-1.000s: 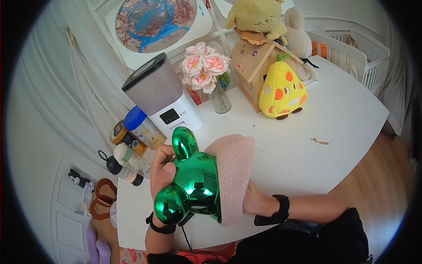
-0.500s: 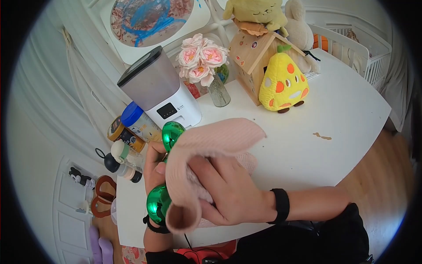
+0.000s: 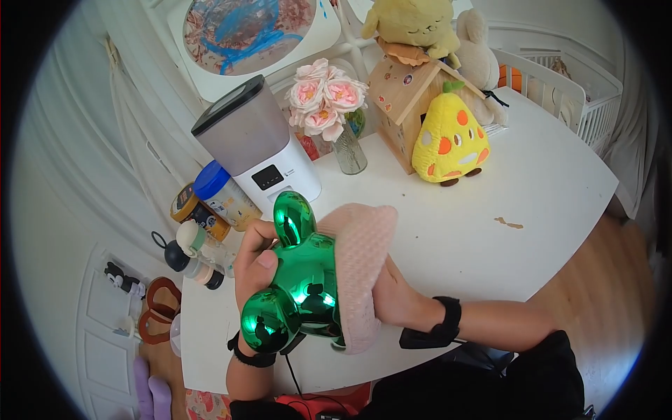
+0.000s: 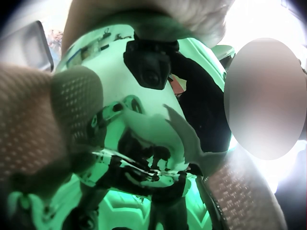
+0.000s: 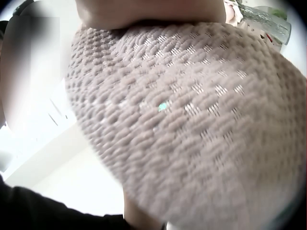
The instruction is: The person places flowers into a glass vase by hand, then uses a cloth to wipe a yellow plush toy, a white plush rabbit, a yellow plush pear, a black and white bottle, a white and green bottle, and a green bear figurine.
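My left hand [image 3: 253, 260] grips a shiny green balloon-like figurine [image 3: 306, 276] with rounded bulges, its thumb lying on the near side. Against the figurine's right side lies a pink textured cloth [image 3: 362, 269], held by my right hand [image 3: 400, 299]. The right fingers are hidden behind the cloth in the head view. In the left wrist view the figurine's mirror-like surface [image 4: 115, 62] fills the middle, with cloth [image 4: 247, 194] at the lower right and left. Bumpy cloth weave [image 5: 187, 115] covers most of the right wrist view, under the hand's edge [image 5: 148, 12].
Behind the hands on the white table [image 3: 462, 238] stand a pet feeder [image 3: 255, 140], a glass vase [image 3: 348, 150] of pink roses, a wooden house [image 3: 400, 98] and a yellow plush toy [image 3: 451, 143]. Bottles [image 3: 199, 255] and tubs [image 3: 227, 196] line the left edge.
The cloth went over the figurine's front with my right hand half a second ago, then back to its right side. The left hand keeps its hold on the figurine.
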Demonstrator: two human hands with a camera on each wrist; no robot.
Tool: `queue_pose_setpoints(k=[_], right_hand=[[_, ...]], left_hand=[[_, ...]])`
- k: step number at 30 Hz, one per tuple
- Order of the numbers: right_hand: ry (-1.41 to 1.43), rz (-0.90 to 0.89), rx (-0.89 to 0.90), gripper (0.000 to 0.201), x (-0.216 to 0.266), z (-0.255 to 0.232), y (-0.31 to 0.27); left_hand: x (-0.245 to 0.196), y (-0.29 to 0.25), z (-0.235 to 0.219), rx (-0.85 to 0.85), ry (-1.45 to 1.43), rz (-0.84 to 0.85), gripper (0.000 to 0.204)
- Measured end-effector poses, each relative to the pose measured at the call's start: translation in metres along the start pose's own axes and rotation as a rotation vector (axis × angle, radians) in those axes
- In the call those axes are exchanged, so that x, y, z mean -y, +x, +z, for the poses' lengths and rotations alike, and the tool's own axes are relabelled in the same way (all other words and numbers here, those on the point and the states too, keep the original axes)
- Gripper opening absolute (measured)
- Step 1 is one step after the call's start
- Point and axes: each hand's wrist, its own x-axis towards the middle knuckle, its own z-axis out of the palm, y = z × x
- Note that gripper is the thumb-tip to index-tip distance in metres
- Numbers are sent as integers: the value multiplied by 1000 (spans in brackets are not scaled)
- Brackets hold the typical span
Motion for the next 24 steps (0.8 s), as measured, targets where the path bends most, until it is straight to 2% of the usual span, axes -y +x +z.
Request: queue_pose_setpoints(k=[4, 6, 7, 10, 12, 13, 14, 15, 16, 17, 18, 21, 23, 24], right_hand=[[-201, -12, 75, 33, -20, -7, -46], [-544, -203, 250, 36, -15, -5, -56], [-554, -360, 166, 38, -8, 7, -48], [-668, -334, 268, 35, -3, 17, -15], [-717, -313, 263, 37, -3, 13, 4], [-778, -357, 238, 38, -2, 14, 17], [-839, -402, 215, 39, -2, 15, 28], [-841, -406, 221, 39, -3, 15, 39], [-730, -416, 196, 42, -5, 15, 48], [-618, -421, 171, 45, -8, 16, 54], [-620, -417, 180, 45, -13, 18, 55], [-579, -342, 184, 52, -28, 19, 54], [-597, -181, 243, 55, -35, 13, 51], [-602, -170, 259, 55, -34, 12, 45]], left_hand=[[1, 3, -3, -4, -1, -12, 46], [2, 6, -4, -12, -22, -10, 44], [3, 8, -7, -39, -11, -28, 43], [9, 22, -16, -141, 101, 7, 38], [18, 36, -34, -92, 160, 40, 35], [14, 38, -28, -115, -11, -8, 33], [26, 44, -43, -84, 44, 53, 31], [32, 46, -47, -137, 4, 64, 31], [36, 46, -51, -191, -38, 74, 34], [37, 49, -57, -212, -74, 10, 44], [39, 52, -61, -220, -79, 10, 44], [45, 62, -71, -322, -130, -36, 45], [50, 65, -78, -320, -162, -59, 43], [50, 67, -81, -306, -180, -86, 41]])
